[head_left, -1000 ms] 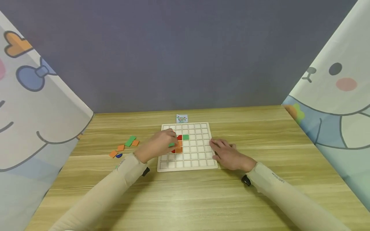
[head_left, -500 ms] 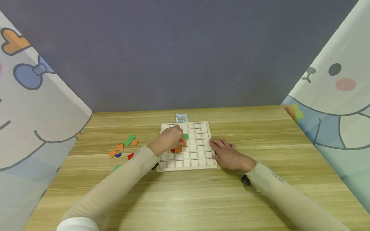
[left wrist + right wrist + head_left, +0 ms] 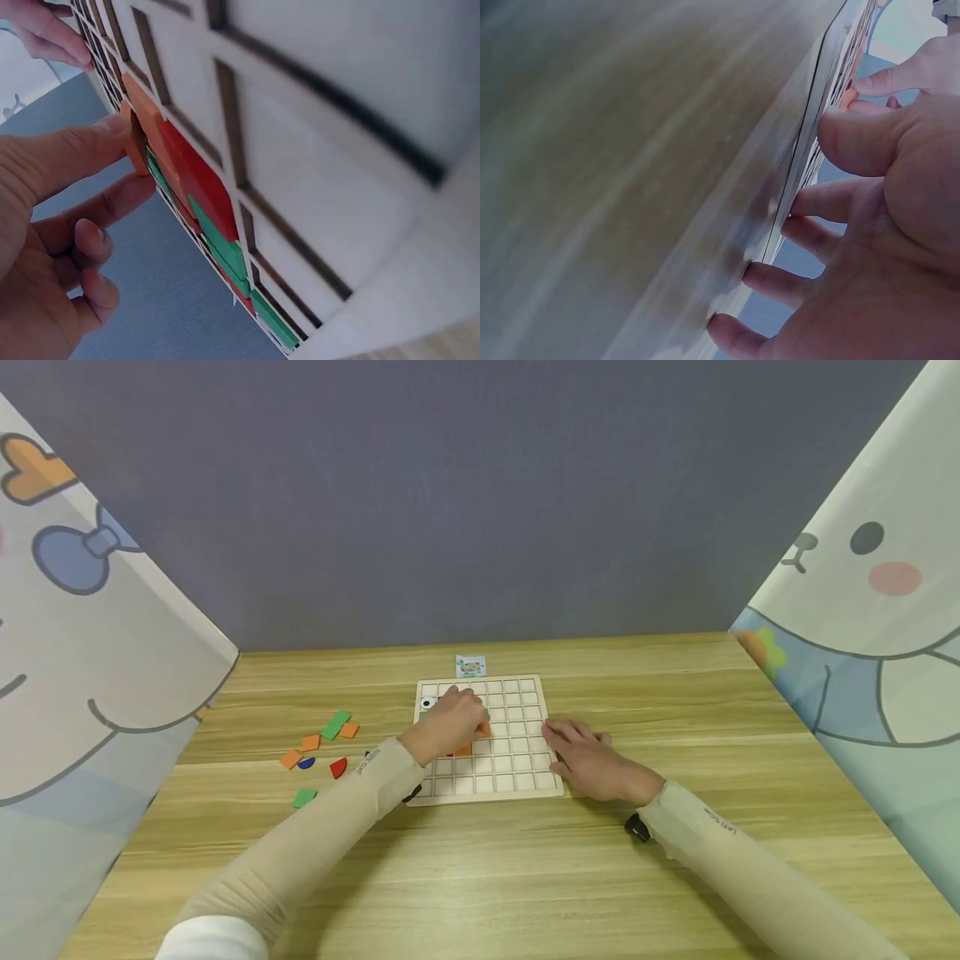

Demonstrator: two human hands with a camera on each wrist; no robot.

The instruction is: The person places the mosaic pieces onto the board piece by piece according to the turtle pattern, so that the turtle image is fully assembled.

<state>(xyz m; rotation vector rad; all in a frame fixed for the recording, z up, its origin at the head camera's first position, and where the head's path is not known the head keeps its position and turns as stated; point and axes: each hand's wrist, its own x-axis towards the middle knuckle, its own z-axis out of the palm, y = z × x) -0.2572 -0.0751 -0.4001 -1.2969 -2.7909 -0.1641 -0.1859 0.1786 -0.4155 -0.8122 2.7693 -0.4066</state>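
no text can be read with certainty. a short line of dark lettering [image 3: 370,762] sits on the left sleeve [image 3: 300,843] near the wrist, and a similar line [image 3: 720,820] marks the right sleeve [image 3: 765,881]; both are too small to make out. the little card [image 3: 470,667] bears a coloured print, any words too small to tell.

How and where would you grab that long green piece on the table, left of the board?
Probably pinch the green piece by its short ends, from above: it lies flat, and an orange square sits close along one long side, crowding that edge.
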